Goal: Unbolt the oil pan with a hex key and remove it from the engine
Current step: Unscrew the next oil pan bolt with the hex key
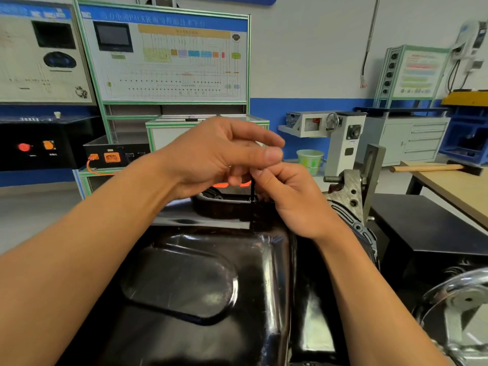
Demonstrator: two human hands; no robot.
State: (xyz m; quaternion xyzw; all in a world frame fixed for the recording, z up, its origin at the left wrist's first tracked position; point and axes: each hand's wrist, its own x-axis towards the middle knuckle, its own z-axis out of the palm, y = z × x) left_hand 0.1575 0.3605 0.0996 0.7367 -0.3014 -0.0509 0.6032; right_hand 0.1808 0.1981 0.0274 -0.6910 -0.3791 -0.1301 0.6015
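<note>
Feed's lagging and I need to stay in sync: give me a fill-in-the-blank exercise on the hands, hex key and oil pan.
The left hand and right hand both grip the ____ end of the hex key.
The hex key stands ____, not flat.
The glossy oil pan is ____ in colour.
The cup behind the hands is ____.
Missing words: top; upright; black; green.

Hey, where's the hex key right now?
In the head view, centre frame: the hex key stands upright at the far edge of the black oil pan, its top pinched by the right hand, with the left hand just above.
</note>
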